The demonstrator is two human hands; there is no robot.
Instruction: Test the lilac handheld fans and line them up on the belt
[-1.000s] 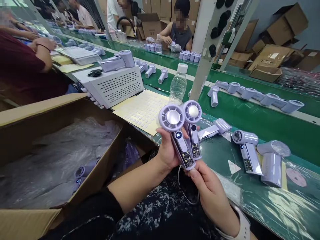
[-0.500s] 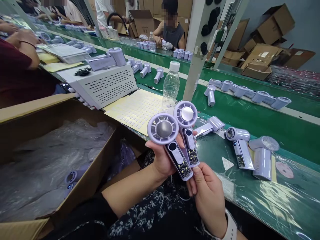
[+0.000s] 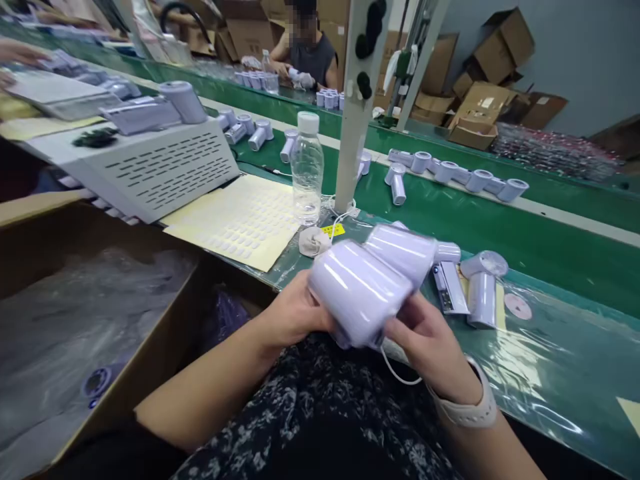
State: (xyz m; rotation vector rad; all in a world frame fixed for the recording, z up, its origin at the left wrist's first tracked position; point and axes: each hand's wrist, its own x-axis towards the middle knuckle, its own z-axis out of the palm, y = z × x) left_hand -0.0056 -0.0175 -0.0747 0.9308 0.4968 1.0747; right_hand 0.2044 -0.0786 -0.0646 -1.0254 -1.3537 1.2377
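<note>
Lilac plastic, smooth and glossy, sits between two bare hands, raised above the lap at the near edge of the worktop (image 3: 565,377). The left hand (image 3: 295,313) is closed on the left end of the nearer fan (image 3: 363,290); the right hand (image 3: 430,343) is clamped on its right end, though whether that grip also takes in the farther fan (image 3: 403,252), crowded against it, I cannot tell. Both should be light and stiff, rather slippery along the rounded shell, with any exposed electronics the fragile part; holding low on the handles, hidden here, seems safest. Below the right hand loops a white cord (image 3: 399,377). Beyond, to the right, lie a fan with bared circuitry (image 3: 453,287) and a capped-looking fan (image 3: 483,290), near a pink round sticker (image 3: 518,307). To the left, a clear bottle (image 3: 307,170) shows no label; by its base, a yellow tag (image 3: 334,231) bears dark print too small to read. Next comes a sticker sheet (image 3: 245,220) without legible writing, and no brand can be read on either held fan.
</note>
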